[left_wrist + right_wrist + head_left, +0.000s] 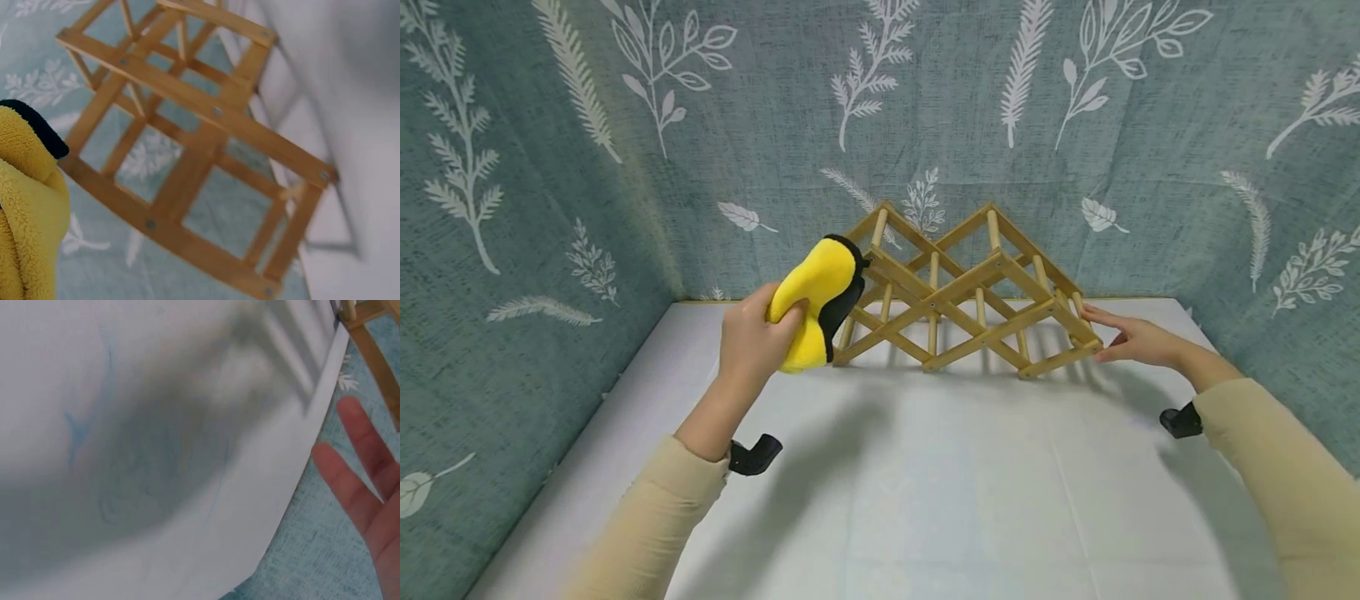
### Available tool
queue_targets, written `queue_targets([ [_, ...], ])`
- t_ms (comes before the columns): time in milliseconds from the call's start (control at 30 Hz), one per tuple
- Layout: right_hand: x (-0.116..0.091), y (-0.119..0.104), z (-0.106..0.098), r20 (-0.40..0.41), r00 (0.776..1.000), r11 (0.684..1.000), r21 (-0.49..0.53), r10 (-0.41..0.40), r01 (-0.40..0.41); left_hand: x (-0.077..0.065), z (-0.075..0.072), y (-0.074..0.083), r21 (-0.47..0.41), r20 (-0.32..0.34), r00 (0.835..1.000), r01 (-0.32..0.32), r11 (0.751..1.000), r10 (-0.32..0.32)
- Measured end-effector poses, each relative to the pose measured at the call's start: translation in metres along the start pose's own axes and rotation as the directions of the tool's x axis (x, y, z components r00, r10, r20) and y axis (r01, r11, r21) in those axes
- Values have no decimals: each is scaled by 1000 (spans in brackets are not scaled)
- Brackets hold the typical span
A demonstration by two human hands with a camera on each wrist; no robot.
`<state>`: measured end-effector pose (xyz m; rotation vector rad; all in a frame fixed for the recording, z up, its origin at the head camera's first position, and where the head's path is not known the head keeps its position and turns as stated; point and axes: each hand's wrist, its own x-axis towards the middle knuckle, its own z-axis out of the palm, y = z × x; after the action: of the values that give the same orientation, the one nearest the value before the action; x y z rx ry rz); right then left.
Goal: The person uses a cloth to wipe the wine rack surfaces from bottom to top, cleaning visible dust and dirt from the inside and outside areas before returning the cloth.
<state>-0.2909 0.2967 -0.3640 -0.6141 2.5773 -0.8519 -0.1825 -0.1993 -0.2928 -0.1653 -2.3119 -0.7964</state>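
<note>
A yellow cloth (808, 292) with a black edge and black underside is bunched in my left hand (752, 333), gripped between thumb and fingers. It overlaps the left end of a wooden folding rack (932, 304) in the head view; fuzzy yellow pile shows in the left wrist view. The rack, made of crossed slats and round dowels, stands at the back of the table. At its right end, my right hand (1138, 342) holds the corner, index finger at the upper dowel and thumb lower down. Two other fingers (347, 487) stick out straight in the right wrist view.
The white-covered table (955, 492) reaches back to a green fabric wall (955, 100) with white leaf prints, close behind the rack. More of this fabric rises at both sides. Black wrist-camera mounts (756, 455) jut out below both wrists.
</note>
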Motion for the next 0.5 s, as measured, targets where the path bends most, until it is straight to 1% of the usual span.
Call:
queue_targets([
  [133,-5,-3,4,-53,998,998,-51,23,-26,-12,-13,-15,33,-6,1000,26,999,-26],
  [267,-12,-6,9,-117,993,992,-120,30,-44,-21,-22,-29,55,11,995,98,994,-99],
  [400,-21,-9,13,-181,983,983,-180,4,-37,-32,-29,-42,95,34,981,188,978,-192],
  [500,-28,-14,18,-234,971,968,-252,-42,-19,-41,-34,-53,120,49,968,239,964,-246],
])
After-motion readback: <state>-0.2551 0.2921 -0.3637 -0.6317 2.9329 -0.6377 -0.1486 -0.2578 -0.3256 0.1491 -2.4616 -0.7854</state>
